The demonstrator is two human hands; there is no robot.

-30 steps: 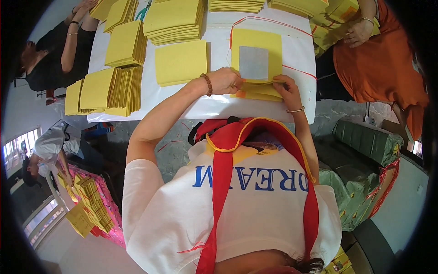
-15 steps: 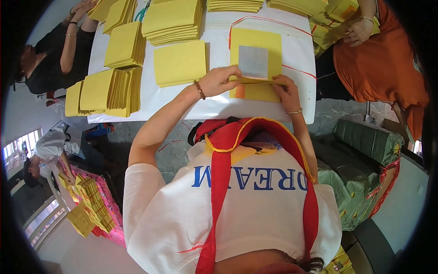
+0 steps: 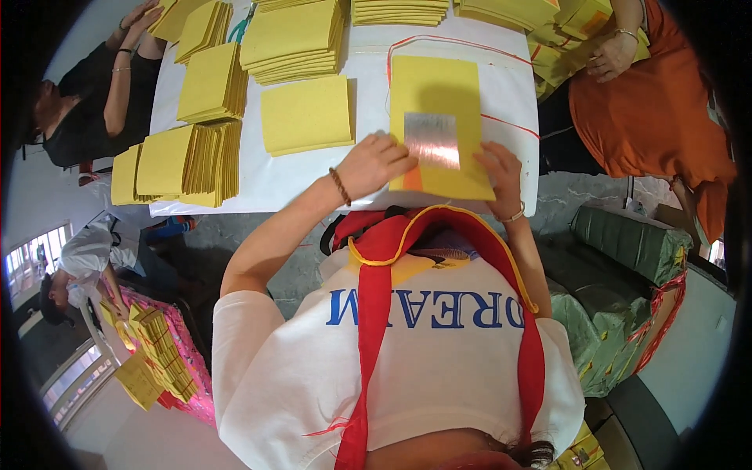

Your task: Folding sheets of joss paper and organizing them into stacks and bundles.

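Note:
In front of me on the white table lies a yellow sheet of joss paper (image 3: 435, 86) with a shiny silver foil square (image 3: 431, 141) on it. An orange patch shows near its lower left corner, partly under my fingers. My left hand (image 3: 380, 166) is closed, its bent fingertips gripping the left edge of the sheet beside the foil. At the right edge my right hand (image 3: 500, 178) pinches the paper between thumb and fingers. The near edge of the sheet curves up slightly towards me.
A small yellow paper pile (image 3: 307, 116) lies left of the sheet. Tall stacks of folded yellow paper (image 3: 290, 39) line the left and far side of the white table (image 3: 368, 86). Red string (image 3: 509, 125) crosses it. Co-workers stand left and right; a green wrapped bundle (image 3: 627, 243) is at right.
The near edge of the sheet, folded up before, now lies down towards me. Both hands have come slightly nearer, and the foil square has shifted nearer with the sheet.

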